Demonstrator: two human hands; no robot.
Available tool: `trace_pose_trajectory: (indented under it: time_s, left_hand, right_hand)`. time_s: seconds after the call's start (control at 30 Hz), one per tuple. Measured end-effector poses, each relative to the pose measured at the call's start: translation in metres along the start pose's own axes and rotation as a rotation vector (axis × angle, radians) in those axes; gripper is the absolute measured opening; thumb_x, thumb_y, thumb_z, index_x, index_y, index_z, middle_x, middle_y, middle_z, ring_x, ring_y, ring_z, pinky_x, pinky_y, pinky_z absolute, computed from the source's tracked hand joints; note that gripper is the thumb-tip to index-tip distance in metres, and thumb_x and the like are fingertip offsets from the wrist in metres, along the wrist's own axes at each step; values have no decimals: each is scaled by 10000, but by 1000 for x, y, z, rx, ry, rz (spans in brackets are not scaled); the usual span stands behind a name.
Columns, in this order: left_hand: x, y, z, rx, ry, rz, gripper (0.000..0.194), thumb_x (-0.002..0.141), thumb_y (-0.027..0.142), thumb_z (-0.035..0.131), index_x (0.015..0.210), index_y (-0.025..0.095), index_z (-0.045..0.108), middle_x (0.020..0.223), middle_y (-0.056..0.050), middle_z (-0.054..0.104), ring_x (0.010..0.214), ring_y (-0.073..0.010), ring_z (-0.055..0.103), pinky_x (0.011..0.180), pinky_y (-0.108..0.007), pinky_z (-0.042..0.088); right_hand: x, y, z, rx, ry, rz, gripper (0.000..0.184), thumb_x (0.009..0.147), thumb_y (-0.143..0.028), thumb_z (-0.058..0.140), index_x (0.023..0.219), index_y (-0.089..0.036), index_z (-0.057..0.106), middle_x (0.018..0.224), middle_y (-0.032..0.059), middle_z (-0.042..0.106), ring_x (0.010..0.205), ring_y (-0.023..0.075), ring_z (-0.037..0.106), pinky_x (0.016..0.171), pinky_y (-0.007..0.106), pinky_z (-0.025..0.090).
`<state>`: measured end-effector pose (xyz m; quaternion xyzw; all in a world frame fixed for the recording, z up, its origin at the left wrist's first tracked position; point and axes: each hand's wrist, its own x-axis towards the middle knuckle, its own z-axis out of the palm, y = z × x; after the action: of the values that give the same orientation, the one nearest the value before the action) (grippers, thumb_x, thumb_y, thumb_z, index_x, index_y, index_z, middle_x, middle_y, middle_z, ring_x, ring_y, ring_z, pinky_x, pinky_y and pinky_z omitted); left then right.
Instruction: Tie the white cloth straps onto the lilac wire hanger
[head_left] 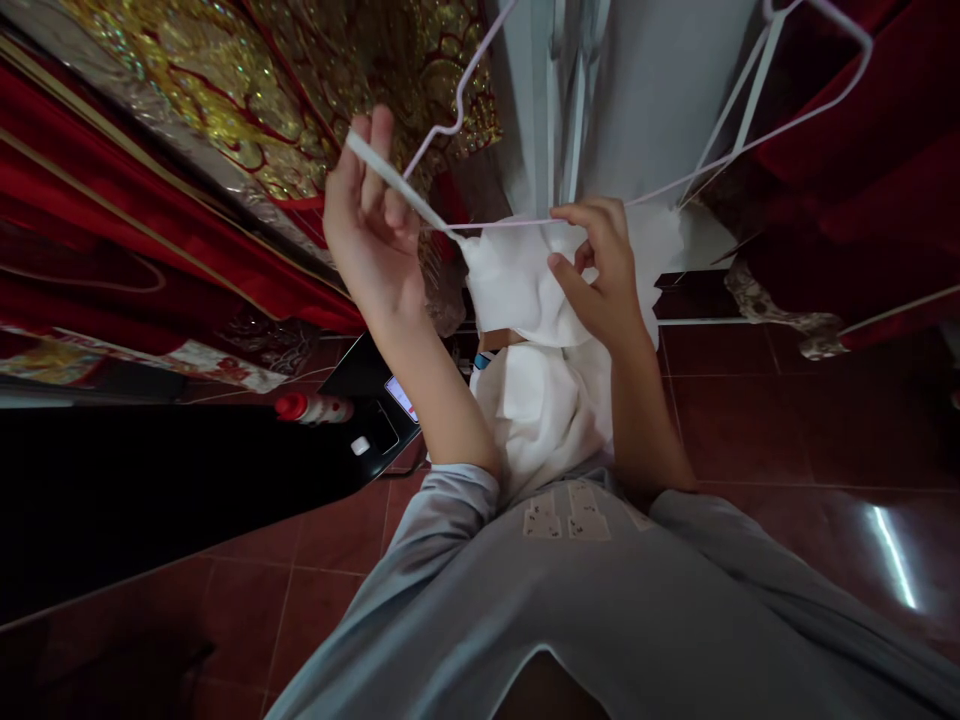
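A pale pink wire clothes hanger [675, 184] spans the upper middle of the head view, with notched shoulders. A white garment [555, 400] of thin cloth hangs below its bottom bar. One white strap [409, 193] of the garment runs taut up to my left hand [379, 230], whose raised fingers grip it beside the hanger's left shoulder. My right hand [604, 265] has its fingers curled around the bottom bar, index fingertip on the wire and thumb lower against the white cloth. Another thin white strap [750, 95] goes up to the hanger's right shoulder.
Red and gold sequined clothes [210, 90] hang at left, dark red cloth [847, 210] at right. A black table [187, 490] at left bears a red-capped bottle [311, 407], a small white case [360, 446] and a lit phone [402, 398]. Red tiles [330, 540] cover the floor.
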<state>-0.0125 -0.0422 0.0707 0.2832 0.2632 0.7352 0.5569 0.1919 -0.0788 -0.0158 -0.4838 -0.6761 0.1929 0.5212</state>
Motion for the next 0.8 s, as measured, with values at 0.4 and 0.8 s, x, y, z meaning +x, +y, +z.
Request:
trace_pose_trajectory:
  time_s: [0.4,0.8]
  left_hand:
    - [-18,-54,-26,138,-57,-72,545,1166,233,125,801,187,526,837,-29,718,369,-111,166,389,-292,118]
    - [-42,-76,9,263,-84,-2,317,1123,285,403,858,270,576,1026,-36,726,600,-199,584,476,-298,331]
  right_hand:
    - [2,-2,12,-12,13,-24,382,921,-407,510,1302,-381,516,1358,42,491,1104,227,569,789,376,573]
    - [7,-4,-16,33,244,-81,397,923,-353,428,1310,-338,515,1373,47,464,918,179,583,825,402,551]
